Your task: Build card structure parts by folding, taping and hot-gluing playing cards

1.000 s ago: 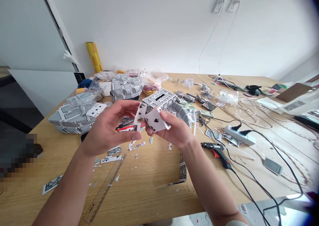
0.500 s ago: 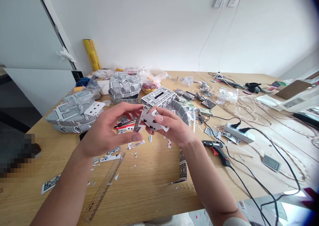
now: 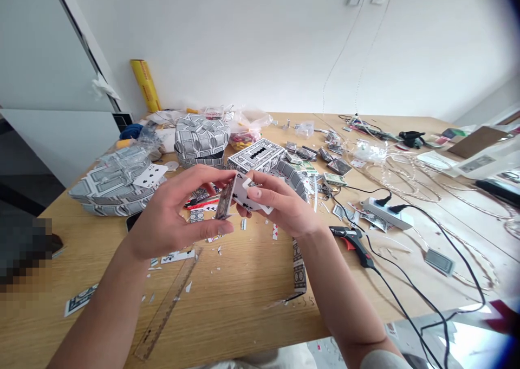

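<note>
Head view: folded cards (image 3: 240,191) near the middle of the frame

They are raised above the tabletop (image 3: 244,293), and I judge them very light, springy, a little slippery (glossy card usually is) and easy to crease. The better hold seems at the edges, close to the fold. The right hand (image 3: 286,204) enters from lower right, its grip pinching the cards under the thumb. The left hand (image 3: 168,217), from lower left, curves around the patterned side; whether its thumb presses, I cannot tell.
</note>
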`<action>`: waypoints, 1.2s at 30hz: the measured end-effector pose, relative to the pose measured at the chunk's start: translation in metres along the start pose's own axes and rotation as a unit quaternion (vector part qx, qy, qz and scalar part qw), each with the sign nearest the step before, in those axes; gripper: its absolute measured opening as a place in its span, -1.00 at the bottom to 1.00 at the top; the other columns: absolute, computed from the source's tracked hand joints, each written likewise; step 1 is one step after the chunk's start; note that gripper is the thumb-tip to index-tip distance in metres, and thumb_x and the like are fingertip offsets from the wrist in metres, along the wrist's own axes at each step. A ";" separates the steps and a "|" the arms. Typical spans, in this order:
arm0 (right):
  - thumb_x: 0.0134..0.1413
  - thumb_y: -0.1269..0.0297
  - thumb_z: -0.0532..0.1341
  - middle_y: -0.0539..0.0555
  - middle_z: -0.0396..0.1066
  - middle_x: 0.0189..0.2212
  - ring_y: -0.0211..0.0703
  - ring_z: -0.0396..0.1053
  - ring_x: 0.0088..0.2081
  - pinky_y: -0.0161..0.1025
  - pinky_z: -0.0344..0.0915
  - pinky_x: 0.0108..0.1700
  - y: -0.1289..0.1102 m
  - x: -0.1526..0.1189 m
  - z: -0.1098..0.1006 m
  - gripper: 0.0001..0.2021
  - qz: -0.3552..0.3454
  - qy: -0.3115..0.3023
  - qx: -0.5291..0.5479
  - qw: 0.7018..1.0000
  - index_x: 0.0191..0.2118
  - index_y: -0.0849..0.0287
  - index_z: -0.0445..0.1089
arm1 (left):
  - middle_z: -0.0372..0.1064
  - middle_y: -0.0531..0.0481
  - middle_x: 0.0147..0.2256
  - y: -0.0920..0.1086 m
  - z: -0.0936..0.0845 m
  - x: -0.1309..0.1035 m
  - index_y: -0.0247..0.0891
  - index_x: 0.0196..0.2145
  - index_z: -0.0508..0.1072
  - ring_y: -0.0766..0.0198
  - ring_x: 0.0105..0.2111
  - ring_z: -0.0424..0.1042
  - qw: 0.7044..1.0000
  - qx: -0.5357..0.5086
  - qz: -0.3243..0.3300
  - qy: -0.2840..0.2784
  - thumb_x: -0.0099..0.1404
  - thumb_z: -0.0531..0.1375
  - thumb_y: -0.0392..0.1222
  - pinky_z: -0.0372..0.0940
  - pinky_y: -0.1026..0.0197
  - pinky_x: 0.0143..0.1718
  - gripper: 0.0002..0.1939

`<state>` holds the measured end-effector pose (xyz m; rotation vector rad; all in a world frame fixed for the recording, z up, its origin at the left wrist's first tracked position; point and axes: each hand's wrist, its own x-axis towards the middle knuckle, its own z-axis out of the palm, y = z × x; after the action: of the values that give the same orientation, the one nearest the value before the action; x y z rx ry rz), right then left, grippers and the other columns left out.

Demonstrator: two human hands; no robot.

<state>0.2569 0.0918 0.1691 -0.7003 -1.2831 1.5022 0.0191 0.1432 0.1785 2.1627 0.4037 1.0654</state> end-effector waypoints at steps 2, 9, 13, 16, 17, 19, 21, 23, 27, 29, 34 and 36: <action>0.22 0.00 0.49 -0.01 0.51 -0.33 -0.18 0.44 -0.31 -0.22 0.31 -0.22 -0.001 -0.001 0.000 -0.66 -0.005 0.004 -0.010 1.000 -0.25 0.12 0.44 | 0.55 -0.04 0.13 0.001 -0.001 0.000 0.10 0.28 0.53 0.03 0.09 0.53 1.000 0.022 0.008 -0.005 0.26 0.54 -0.08 0.48 -0.03 0.17 -0.34; 0.34 0.06 0.43 0.00 0.55 -0.25 -0.18 0.47 -0.25 -0.20 0.36 -0.10 -0.001 -0.003 0.001 -0.74 -0.021 -0.002 -0.041 0.999 -0.18 0.10 0.42 | 0.53 -0.07 0.16 0.001 0.000 -0.001 0.08 0.30 0.53 -0.02 0.14 0.52 0.998 0.058 0.025 -0.022 0.27 0.53 -0.08 0.44 -0.04 0.22 -0.34; 0.33 0.04 0.43 -0.02 0.52 -0.32 -0.18 0.45 -0.28 -0.20 0.36 -0.15 0.001 -0.003 0.004 -0.72 -0.033 0.022 -0.055 0.998 -0.19 0.09 0.40 | 0.54 -0.05 0.20 -0.002 0.004 0.000 0.13 0.30 0.54 -0.05 0.16 0.53 0.997 0.080 0.011 -0.014 0.31 0.50 0.01 0.43 -0.07 0.27 -0.37; 0.28 0.02 0.46 -0.05 0.44 -0.41 -0.23 0.36 -0.35 -0.23 0.27 -0.22 0.002 -0.002 0.005 -0.66 -0.075 0.074 -0.092 0.990 -0.30 0.12 0.38 | 0.55 -0.05 0.24 -0.002 0.007 0.001 0.10 0.32 0.52 -0.08 0.21 0.53 0.994 0.105 0.008 -0.023 0.31 0.49 0.10 0.41 -0.12 0.33 -0.34; 0.26 0.02 0.47 -0.06 0.41 -0.44 -0.24 0.31 -0.37 -0.25 0.22 -0.25 0.003 -0.002 0.005 -0.63 -0.087 0.095 -0.106 0.986 -0.34 0.13 0.37 | 0.52 -0.06 0.27 -0.002 0.007 0.001 0.09 0.34 0.50 -0.10 0.25 0.51 0.994 0.109 0.007 -0.030 0.29 0.49 0.14 0.39 -0.12 0.35 -0.29; 0.23 0.03 0.49 -0.07 0.37 -0.47 -0.25 0.25 -0.39 -0.26 0.14 -0.28 0.004 -0.001 0.005 -0.62 -0.098 0.128 -0.121 0.980 -0.39 0.14 0.37 | 0.45 -0.08 0.35 -0.001 0.006 0.001 0.07 0.39 0.45 -0.16 0.33 0.44 0.994 0.101 0.006 -0.047 0.26 0.48 0.26 0.34 -0.11 0.40 -0.18; 0.22 0.05 0.49 -0.07 0.36 -0.47 -0.25 0.24 -0.39 -0.25 0.11 -0.29 0.005 -0.001 0.004 -0.63 -0.098 0.151 -0.109 0.978 -0.40 0.13 0.38 | 0.41 -0.08 0.37 -0.001 0.004 0.001 0.06 0.41 0.43 -0.18 0.36 0.41 0.995 0.084 0.005 -0.053 0.26 0.47 0.28 0.36 -0.08 0.39 -0.16; 0.21 0.08 0.48 -0.07 0.38 -0.47 -0.23 0.24 -0.40 -0.24 0.12 -0.29 0.006 0.000 0.003 -0.65 -0.095 0.169 -0.084 0.978 -0.40 0.11 0.37 | 0.46 -0.08 0.32 -0.004 0.003 0.001 0.07 0.38 0.47 -0.13 0.28 0.47 0.997 0.071 -0.002 -0.042 0.35 0.44 0.15 0.44 -0.04 0.29 -0.31; 0.16 0.12 0.50 -0.08 0.36 -0.49 -0.25 0.20 -0.43 -0.24 0.10 -0.33 0.008 0.001 0.003 -0.66 -0.085 0.179 -0.037 0.980 -0.42 0.10 0.36 | 0.63 -0.08 0.03 -0.010 0.008 0.000 0.03 0.25 0.59 0.08 -0.04 0.62 0.999 0.021 -0.035 0.015 0.51 0.31 -0.07 0.56 0.09 -0.07 -0.60; 0.10 0.12 0.53 -0.08 0.38 -0.48 -0.25 0.24 -0.42 -0.26 0.14 -0.33 0.009 0.002 0.005 -0.64 -0.075 0.175 -0.016 0.982 -0.43 0.11 0.36 | 0.64 -0.06 -0.06 -0.012 0.014 0.001 -0.01 0.20 0.62 0.13 -0.13 0.63 0.997 -0.026 -0.060 0.039 0.51 0.30 -0.07 0.56 0.12 -0.16 -0.66; 0.08 0.14 0.53 -0.04 0.49 -0.37 -0.18 0.42 -0.34 -0.23 0.37 -0.25 0.010 0.001 0.009 -0.73 -0.041 0.145 0.018 0.988 -0.24 0.08 0.48 | 0.65 -0.05 -0.21 -0.012 0.025 0.006 -0.14 -0.05 0.71 0.22 -0.30 0.61 0.981 -0.137 -0.099 0.095 0.39 0.43 -0.10 0.57 0.20 -0.31 -0.80; 0.10 0.18 0.51 -0.03 0.53 -0.30 -0.14 0.47 -0.30 -0.19 0.45 -0.20 0.008 -0.001 0.009 -0.67 -0.035 0.123 0.042 0.991 -0.03 0.02 0.52 | 0.65 -0.04 -0.27 -0.013 0.025 0.007 -0.16 -0.11 0.72 0.23 -0.36 0.59 0.974 -0.158 -0.113 0.114 0.37 0.45 -0.09 0.54 0.21 -0.36 -0.82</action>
<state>0.2472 0.0881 0.1640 -0.7518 -1.0427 1.3584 0.0438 0.1455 0.1629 1.6795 0.5325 1.1633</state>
